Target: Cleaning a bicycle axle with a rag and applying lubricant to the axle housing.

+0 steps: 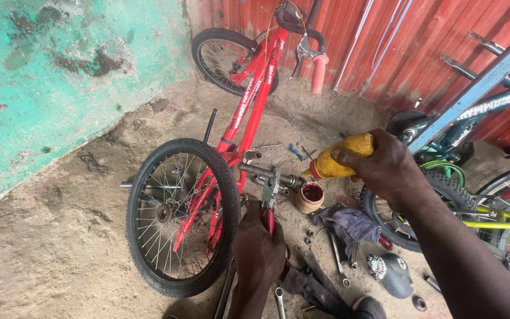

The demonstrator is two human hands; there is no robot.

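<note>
Left hand [259, 245] is clamping red-handled pliers [269, 198], fingers closed round the handles; the plier nose is biting on the metal axle [267, 172] sticking out of the red bike frame [249, 103]. Right hand [385, 165] is gripping a yellow squeeze bottle [340, 156], fingers wrapped tight, nozzle tilting down-left and sitting just beside the axle end. A small tub of red grease [310, 197] is sitting on the dirt directly below the nozzle. The bike is lying upside down, its rear wheel [181, 215] just left of the pliers. A grey rag [352, 224] and loose spanners are lying near the tub. 1 more wheel [405, 215] is sitting under the right forearm.
</note>
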